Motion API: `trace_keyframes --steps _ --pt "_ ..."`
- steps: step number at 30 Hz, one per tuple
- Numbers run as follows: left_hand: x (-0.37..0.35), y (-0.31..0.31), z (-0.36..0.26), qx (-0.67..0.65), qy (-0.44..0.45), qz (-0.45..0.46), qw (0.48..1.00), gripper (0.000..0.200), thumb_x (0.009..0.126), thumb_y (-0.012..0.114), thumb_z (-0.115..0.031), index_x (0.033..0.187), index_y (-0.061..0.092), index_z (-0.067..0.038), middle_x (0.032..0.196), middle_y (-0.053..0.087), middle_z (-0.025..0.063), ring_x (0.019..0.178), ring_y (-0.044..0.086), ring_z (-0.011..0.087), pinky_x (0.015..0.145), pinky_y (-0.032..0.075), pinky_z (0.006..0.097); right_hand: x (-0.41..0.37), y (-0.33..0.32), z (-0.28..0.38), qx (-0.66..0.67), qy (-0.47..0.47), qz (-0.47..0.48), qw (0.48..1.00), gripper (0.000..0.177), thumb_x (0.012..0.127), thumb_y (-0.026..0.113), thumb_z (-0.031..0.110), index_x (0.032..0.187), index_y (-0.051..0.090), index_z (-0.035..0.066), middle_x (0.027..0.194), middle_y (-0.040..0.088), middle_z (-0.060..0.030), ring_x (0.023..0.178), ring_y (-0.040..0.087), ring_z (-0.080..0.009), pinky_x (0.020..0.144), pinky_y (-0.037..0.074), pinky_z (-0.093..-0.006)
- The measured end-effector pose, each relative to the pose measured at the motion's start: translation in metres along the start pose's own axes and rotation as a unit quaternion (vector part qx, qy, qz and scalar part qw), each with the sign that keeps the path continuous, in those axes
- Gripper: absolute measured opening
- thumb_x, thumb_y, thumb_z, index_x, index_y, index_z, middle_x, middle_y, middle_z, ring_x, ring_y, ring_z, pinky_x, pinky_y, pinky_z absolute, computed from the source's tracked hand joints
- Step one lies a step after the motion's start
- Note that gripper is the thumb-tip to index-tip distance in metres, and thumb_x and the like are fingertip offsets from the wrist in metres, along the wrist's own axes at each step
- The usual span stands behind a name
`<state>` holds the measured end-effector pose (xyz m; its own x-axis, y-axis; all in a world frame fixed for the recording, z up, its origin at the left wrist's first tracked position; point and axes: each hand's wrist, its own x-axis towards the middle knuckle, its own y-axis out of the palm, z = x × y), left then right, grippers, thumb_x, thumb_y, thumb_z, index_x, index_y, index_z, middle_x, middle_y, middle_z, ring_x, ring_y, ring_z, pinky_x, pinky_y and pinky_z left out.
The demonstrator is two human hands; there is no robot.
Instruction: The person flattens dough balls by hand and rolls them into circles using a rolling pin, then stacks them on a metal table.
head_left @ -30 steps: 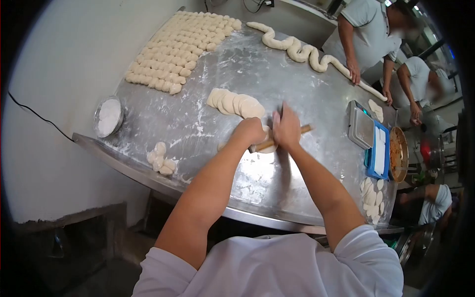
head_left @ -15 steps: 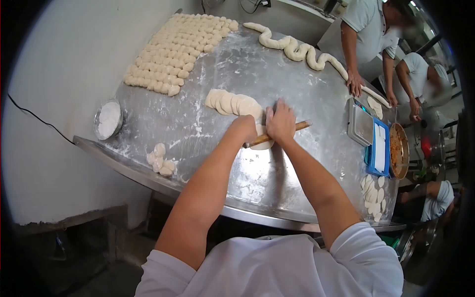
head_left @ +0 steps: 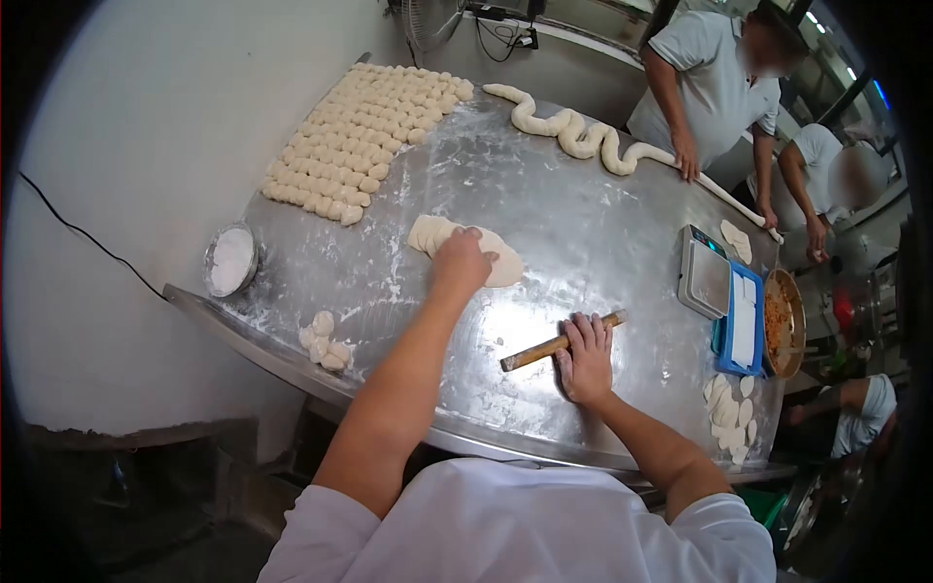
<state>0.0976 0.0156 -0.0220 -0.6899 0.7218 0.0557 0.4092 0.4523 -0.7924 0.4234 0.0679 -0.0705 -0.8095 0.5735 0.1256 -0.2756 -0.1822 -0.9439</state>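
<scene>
A row of overlapping flat dough rounds lies on the metal table. My left hand is over its middle, fingers curled down onto the rounds and gripping at them; the fingertips are partly hidden. Nearer to me and to the right, my right hand rests with its fingers over the right part of a wooden rolling pin. The pin lies slantwise on the table, with no dough visible under it.
Many dough balls fill the far left. A bowl of flour and small dough pieces are at left. A co-worker handles a long dough rope. A scale, blue tray and filling pan stand right.
My left hand has moved from the rolling pin onto the row of rounds. My right hand and the pin have come nearer to me. The round under the pin is gone from there.
</scene>
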Motion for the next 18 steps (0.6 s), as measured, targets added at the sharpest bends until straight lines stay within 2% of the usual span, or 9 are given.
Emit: trace_keyframes --steps 1,4,7,10,13,16,18 --pt "0.003 -0.011 -0.001 -0.011 -0.002 -0.022 1.0 0.044 0.089 0.086 -0.034 0.119 0.078 -0.003 0.107 0.078 0.0225 0.108 0.074 0.0425 0.096 0.058 0.0483 0.003 0.0 -0.001 -0.006 0.0 -0.002 1.0 0.054 0.105 0.059 0.032 0.153 0.053 0.007 0.162 0.044 -0.0209 0.156 0.031 -0.05 0.13 0.017 -0.0674" --pt "0.002 -0.061 -0.011 0.093 -0.041 0.13 0.986 0.046 0.086 0.088 -0.039 0.115 0.079 -0.005 0.105 0.078 0.0223 0.106 0.074 0.0423 0.093 0.058 0.0495 0.002 -0.001 0.002 -0.008 0.004 0.003 1.0 0.054 0.104 0.06 0.032 0.153 0.053 0.008 0.161 0.045 -0.0201 0.156 0.031 -0.0491 0.129 0.018 -0.0679" --pt "-0.018 -0.085 0.001 0.27 -0.02 0.357 0.894 0.05 0.083 0.088 -0.04 0.111 0.077 -0.001 0.109 0.079 0.023 0.104 0.075 0.0442 0.091 0.061 0.0495 0.003 -0.003 0.0 -0.003 0.004 0.007 1.0 0.056 0.103 0.062 0.032 0.153 0.053 0.008 0.162 0.045 -0.0197 0.155 0.033 -0.0484 0.129 0.019 -0.0677" --pt "-0.048 -0.014 0.078 0.227 0.134 0.368 0.892 0.045 0.083 0.089 -0.036 0.107 0.078 0.0 0.109 0.079 0.0233 0.104 0.076 0.0422 0.091 0.061 0.0485 0.003 -0.003 -0.001 -0.001 0.005 0.01 1.0 0.056 0.103 0.063 0.032 0.153 0.053 0.008 0.162 0.045 -0.0196 0.155 0.033 -0.0478 0.129 0.019 -0.0674" --pt "-0.067 0.005 0.045 0.084 0.197 0.267 0.939 0.04 0.084 0.088 -0.03 0.106 0.078 0.001 0.108 0.079 0.0232 0.103 0.076 0.0408 0.092 0.06 0.0483 0.002 -0.002 -0.002 0.007 0.001 -0.004 1.0 0.056 0.102 0.064 0.031 0.153 0.054 0.008 0.161 0.046 -0.0188 0.155 0.033 -0.0465 0.129 0.019 -0.0669" --pt "-0.059 0.011 0.009 -0.035 0.146 0.329 0.932 0.034 0.089 0.086 -0.025 0.107 0.077 0.001 0.108 0.079 0.0229 0.1 0.076 0.0404 0.09 0.06 0.0471 0.002 -0.002 -0.002 0.012 -0.003 -0.015 1.0 0.057 0.101 0.067 0.03 0.152 0.055 0.009 0.16 0.048 -0.0181 0.155 0.034 -0.0462 0.129 0.02 -0.0668" --pt "-0.054 0.023 0.002 -0.119 0.11 0.327 0.931 0.029 0.091 0.085 -0.021 0.109 0.077 0.001 0.104 0.078 0.0206 0.097 0.075 0.0385 0.089 0.059 0.0428 0.002 -0.002 -0.002 0.014 0.003 -0.011 1.0 0.057 0.1 0.067 0.03 0.152 0.055 0.009 0.16 0.048 -0.0181 0.155 0.034 -0.0461 0.129 0.02 -0.0668"
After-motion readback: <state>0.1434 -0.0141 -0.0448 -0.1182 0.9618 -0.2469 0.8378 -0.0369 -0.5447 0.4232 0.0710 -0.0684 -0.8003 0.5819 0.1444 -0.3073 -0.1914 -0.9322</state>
